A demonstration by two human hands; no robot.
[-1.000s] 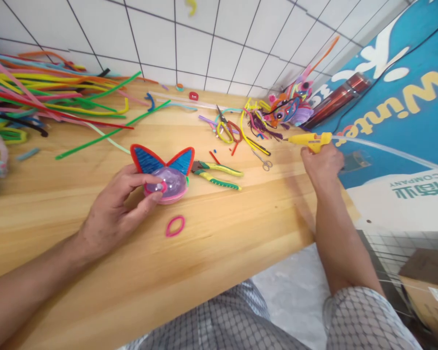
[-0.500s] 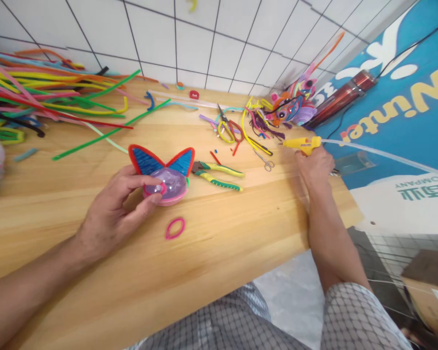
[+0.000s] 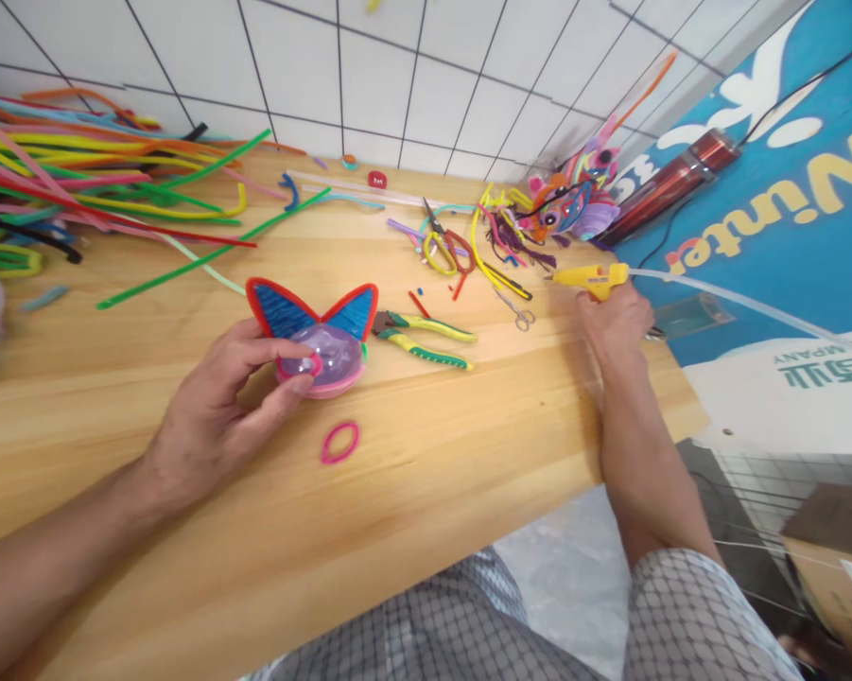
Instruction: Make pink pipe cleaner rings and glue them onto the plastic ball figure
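On the left of the wooden table, my left hand presses a small pink ring with thumb and forefinger against a clear purplish dome. The dome belongs to a craft piece with two blue ears edged in red and a pink rim. In front of it lies a loose pink pipe-cleaner loop. Over at the right, my right hand is closed around a yellow hot glue gun, whose nozzle points left. A long translucent glue stick sticks out of its back.
Green-and-yellow pliers lie right of the craft piece. Scissors, small scissors and cut scraps are behind. Many coloured pipe cleaners cover the back left. A colourful finished figure and a red cylinder stand at the back right.
Only a slight shift of the whole view shows. Both hands keep their holds, and the glue gun stays at the right side of the table.
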